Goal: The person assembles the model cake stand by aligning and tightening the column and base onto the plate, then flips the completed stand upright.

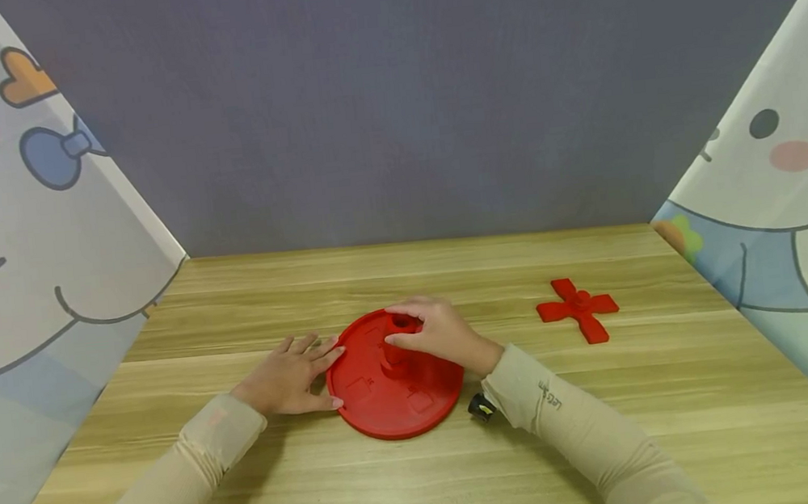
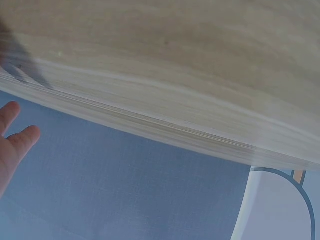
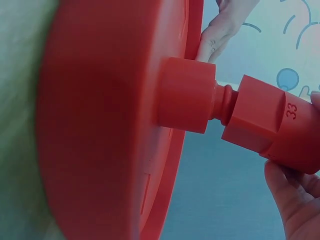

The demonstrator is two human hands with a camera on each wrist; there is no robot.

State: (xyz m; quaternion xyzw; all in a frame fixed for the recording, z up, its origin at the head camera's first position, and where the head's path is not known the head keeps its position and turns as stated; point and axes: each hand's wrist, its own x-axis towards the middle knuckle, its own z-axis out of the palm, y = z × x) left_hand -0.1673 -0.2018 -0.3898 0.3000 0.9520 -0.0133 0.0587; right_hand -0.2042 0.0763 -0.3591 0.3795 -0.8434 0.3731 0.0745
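Note:
A round red base [image 1: 371, 408] with a low rim lies flat on the table. From its middle rises a short socket [image 3: 186, 95]. My right hand [image 1: 444, 336] grips a red cylindrical post [image 3: 260, 115] between thumb and fingers. The post has flat sides, the number 33 and a narrow neck. Its neck end sits right at the mouth of the socket, and the post leans at an angle to it. My left hand [image 1: 290, 379] touches the base's left rim with spread, straight fingers; in the left wrist view only a few fingertips [image 2: 25, 137] show.
A red four-armed cross piece [image 1: 579, 308] with a small central knob lies on the wooden table [image 1: 248, 299] to the right. A grey panel [image 1: 392, 123] stands behind the table, with cartoon-printed panels at both sides. A small black item [image 1: 481, 408] is beside my right cuff.

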